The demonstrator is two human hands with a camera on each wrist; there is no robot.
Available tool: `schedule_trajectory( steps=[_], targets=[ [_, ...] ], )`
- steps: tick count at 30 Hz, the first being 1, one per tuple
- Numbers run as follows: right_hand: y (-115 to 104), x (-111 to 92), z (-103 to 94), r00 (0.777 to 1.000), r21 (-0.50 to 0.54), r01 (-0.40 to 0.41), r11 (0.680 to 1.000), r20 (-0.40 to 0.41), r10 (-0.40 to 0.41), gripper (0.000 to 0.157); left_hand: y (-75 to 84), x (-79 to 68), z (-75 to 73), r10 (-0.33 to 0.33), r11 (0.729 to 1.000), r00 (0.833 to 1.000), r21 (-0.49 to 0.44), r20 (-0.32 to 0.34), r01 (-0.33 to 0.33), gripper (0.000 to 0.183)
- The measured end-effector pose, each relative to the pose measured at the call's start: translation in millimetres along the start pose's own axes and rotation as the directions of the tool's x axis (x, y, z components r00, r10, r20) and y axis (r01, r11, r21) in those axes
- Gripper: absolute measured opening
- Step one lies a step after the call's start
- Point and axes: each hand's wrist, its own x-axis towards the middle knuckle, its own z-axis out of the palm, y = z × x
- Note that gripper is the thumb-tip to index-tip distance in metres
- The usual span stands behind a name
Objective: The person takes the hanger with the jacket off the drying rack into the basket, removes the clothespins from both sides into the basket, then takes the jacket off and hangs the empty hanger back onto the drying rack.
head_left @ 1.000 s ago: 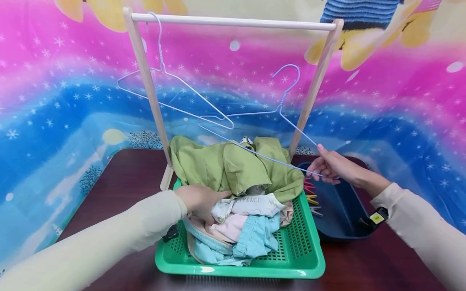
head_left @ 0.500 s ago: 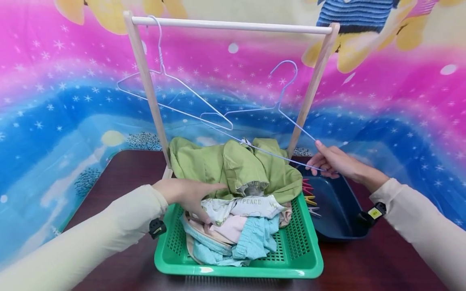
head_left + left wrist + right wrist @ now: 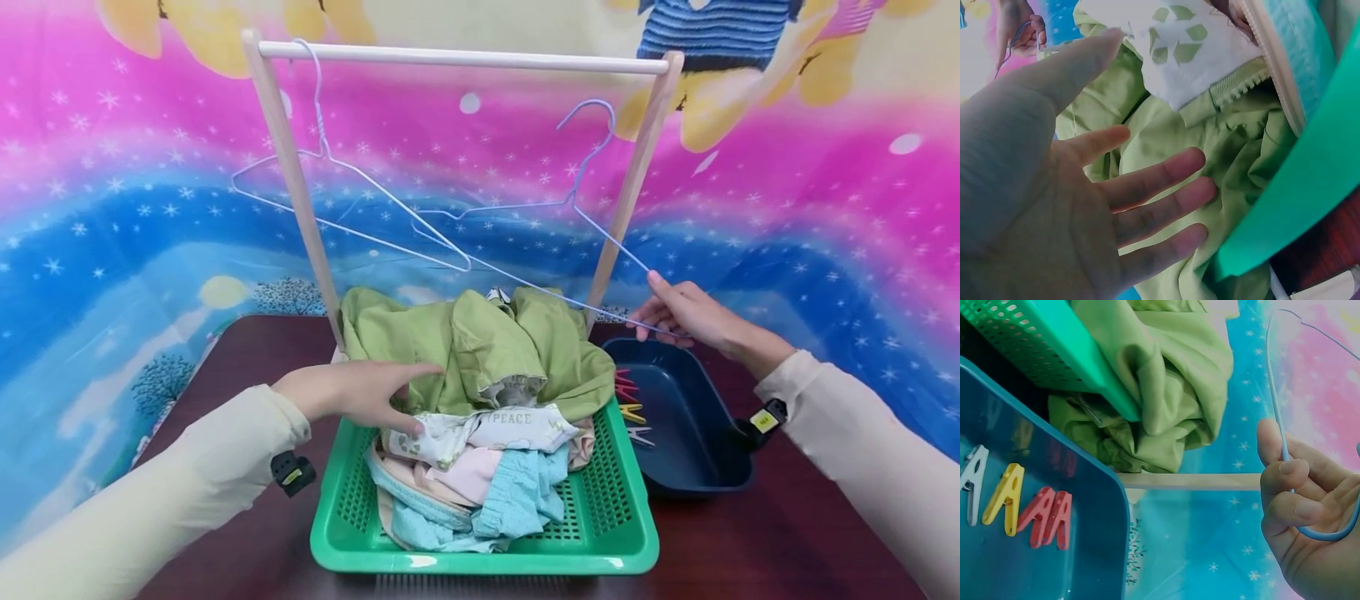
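Note:
My right hand (image 3: 693,317) holds a lilac wire clothes hanger (image 3: 573,198) by one lower corner, its hook upward. In the right wrist view, curled fingers (image 3: 1294,506) wrap the wire. My left hand (image 3: 352,392) hovers with spread fingers at the left of a green plastic basket (image 3: 480,562), holding nothing. Below those fingers lies a green garment (image 3: 1166,131), draped over the basket's back. White printed cloth (image 3: 517,427) marked "PEACE" lies in front of it, close to the left thumb; whether they touch I cannot tell. Light blue clothing (image 3: 517,496) and pink cloth (image 3: 468,475) fill the basket's front.
A wooden rack (image 3: 465,57) stands behind the basket, with a second wire hanger (image 3: 322,150) on its bar's left end. Right of the basket sits a dark blue tray (image 3: 701,479) with several clothespins (image 3: 1004,500). A patterned backdrop surrounds the dark table (image 3: 247,358).
My left hand has withdrawn leftward from the white cloth, its fingers now apart. The right hand has raised the hanger a little. The head view has shifted slightly.

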Motion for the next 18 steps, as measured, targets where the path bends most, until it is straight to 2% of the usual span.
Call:
schedule_trajectory(
  steps=[7, 18],
  targets=[
    [-5.5, 2.5, -9.9, 1.000, -0.010, 0.000, 1.000, -0.031, -0.001, 0.085, -7.5, -0.8, -2.3, 0.034, 0.999, 0.995, 0.025, -0.089, -0.032, 0.066],
    [-20.7, 7.9, -22.1, 0.999, -0.012, 0.009, 1.000, -0.052, -0.010, 0.086, -12.5, -6.3, -8.2, 0.044, 0.999, 0.991, 0.026, -0.123, -0.042, 0.064]
  ],
)
